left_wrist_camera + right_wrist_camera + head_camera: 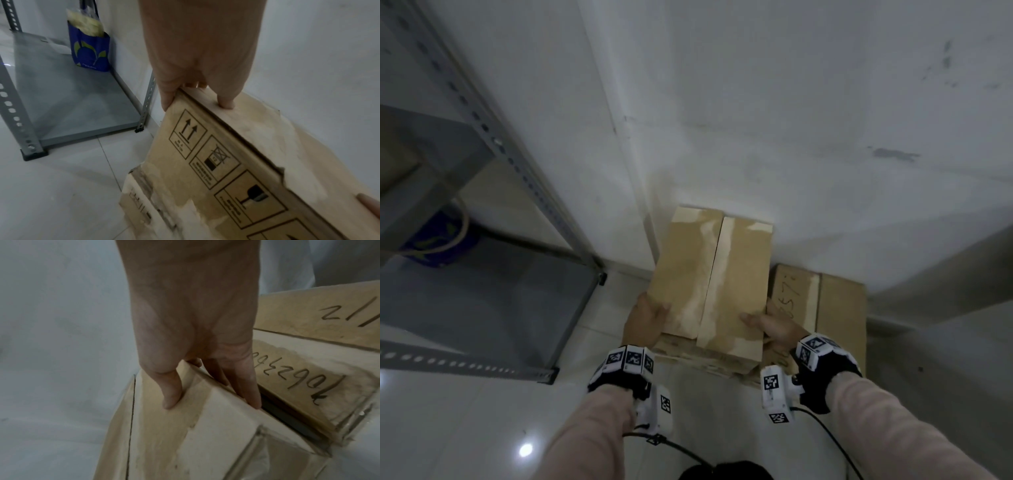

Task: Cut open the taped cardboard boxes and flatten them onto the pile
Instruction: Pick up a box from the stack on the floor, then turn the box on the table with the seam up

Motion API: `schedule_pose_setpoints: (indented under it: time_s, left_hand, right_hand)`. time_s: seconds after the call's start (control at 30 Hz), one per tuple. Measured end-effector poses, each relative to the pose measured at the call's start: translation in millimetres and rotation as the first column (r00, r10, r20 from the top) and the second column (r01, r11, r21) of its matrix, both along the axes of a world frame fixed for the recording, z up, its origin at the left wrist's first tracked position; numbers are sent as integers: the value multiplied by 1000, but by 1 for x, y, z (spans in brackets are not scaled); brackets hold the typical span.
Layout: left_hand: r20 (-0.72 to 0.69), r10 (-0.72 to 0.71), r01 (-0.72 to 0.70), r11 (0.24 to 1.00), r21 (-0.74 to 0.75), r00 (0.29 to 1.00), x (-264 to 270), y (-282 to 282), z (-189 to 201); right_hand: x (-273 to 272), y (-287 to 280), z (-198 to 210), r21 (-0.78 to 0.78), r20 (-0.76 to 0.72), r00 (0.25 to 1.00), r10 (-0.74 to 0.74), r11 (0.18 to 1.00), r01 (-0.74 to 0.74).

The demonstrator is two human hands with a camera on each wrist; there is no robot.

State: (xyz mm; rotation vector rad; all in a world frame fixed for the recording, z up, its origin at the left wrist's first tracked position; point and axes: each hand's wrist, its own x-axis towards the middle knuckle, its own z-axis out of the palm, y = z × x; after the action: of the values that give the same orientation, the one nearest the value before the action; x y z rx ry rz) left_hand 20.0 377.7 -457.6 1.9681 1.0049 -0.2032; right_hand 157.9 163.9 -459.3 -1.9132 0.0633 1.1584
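Observation:
A brown cardboard box (709, 281) with pale tape along its top seam sits against the wall, on top of more cardboard (705, 363). My left hand (650, 317) grips its near left corner, thumb on top and fingers down the side. In the left wrist view the left hand (195, 94) pinches the box (226, 162) at the edge above its printed handling symbols. My right hand (767, 323) grips the near right corner. In the right wrist view the right hand (209, 386) has its thumb on the taped top (185, 434) and its fingers down the gap beside it.
A second taped box (825, 308) with handwritten numbers (298, 382) stands close on the right. A grey metal rack (493, 137) with a low shelf (72, 100) holding a blue bag (90, 48) is on the left. White wall (791, 102) behind, pale tiled floor (465, 428) near me.

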Motion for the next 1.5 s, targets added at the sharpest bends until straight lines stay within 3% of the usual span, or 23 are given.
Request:
schedule_pose_setpoints:
  time_s: [0.13,0.27,0.47,0.63,0.87,1.07,1.33,1.5]
  left_hand:
    - [36,-1,2,999,-33,999,-9,-11,35]
    - [48,-16,16,1000,0,999,-17,-21,80]
    - [84,-45,46,999,-5,995,-36,-37,166]
    - [204,-101,101,995,8,974,-45,-55,235]
    - [285,-184,149,979,139,941,-38,-97,305]
    - [474,-278,182,954,238,836,-32,-171,345]
    - [541,-389,276,919,280,746,-15,-325,384]
    - [568,-486,443,868,223,665,-20,-444,388]
  right_hand:
    - [-7,-10,38,34,33,999,-34,999,33]
    - [-17,-22,102,-2,26,998,-62,998,62]
    - [-41,-48,196,-4,86,992,-92,996,92]
    - [-62,-75,262,3,100,980,-174,985,175]
    - [-83,-137,337,104,340,891,-302,953,283]
    - [-96,-217,382,155,493,769,-407,911,383]
    - [-114,-373,427,215,582,621,-525,835,506]
    - [-133,-494,431,209,607,566,-558,799,563]
